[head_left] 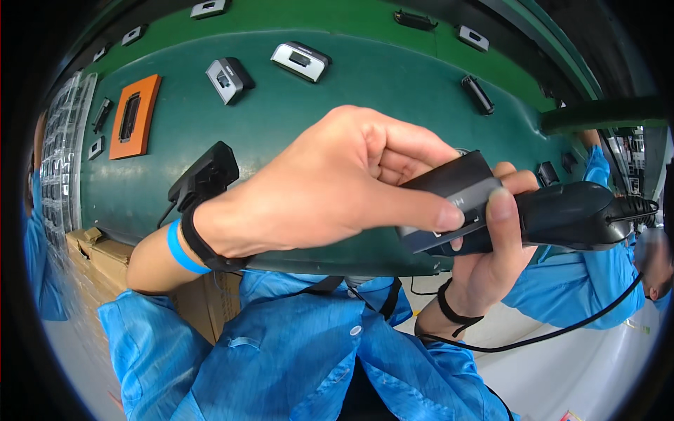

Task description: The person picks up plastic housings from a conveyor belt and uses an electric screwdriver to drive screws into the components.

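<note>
My left hand is closed on a small black and dark grey device housing, its thumb pressed on the front face near a slot. On the right, my right hand wraps round a black corded handheld tool, shaped like a barcode scanner. One right-hand digit lies along the housing's edge. The tool's head is partly hidden behind the housing and fingers. Both wrists wear black straps, and a blue band circles my left forearm.
On the green mat lie two silver and black housings, a black cylindrical part and an orange fixture. A black corded object is beside my left wrist. Clear trays stand left, above a cardboard box. A person in blue is at right.
</note>
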